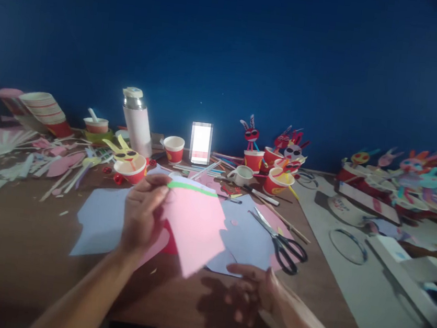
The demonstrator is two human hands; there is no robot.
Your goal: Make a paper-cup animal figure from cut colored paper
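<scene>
The left hand (142, 217) pinches pink paper (196, 227) by its left edge, seemingly keeping its face clear, the right hand (262, 294) loosely spread.

In the middle of the frame, the left hand (142, 213) holds a paper sheet (196, 219) above other sheets (250, 231) on the table (6, 261). The scissors (277, 236) lie partly on these sheets at right of centre, behind the right hand (269, 291); farther back, the flask (138, 123) stands left of the mug (242, 176).

A thermos (138, 127) stands near a blue wall (231, 49).
</scene>
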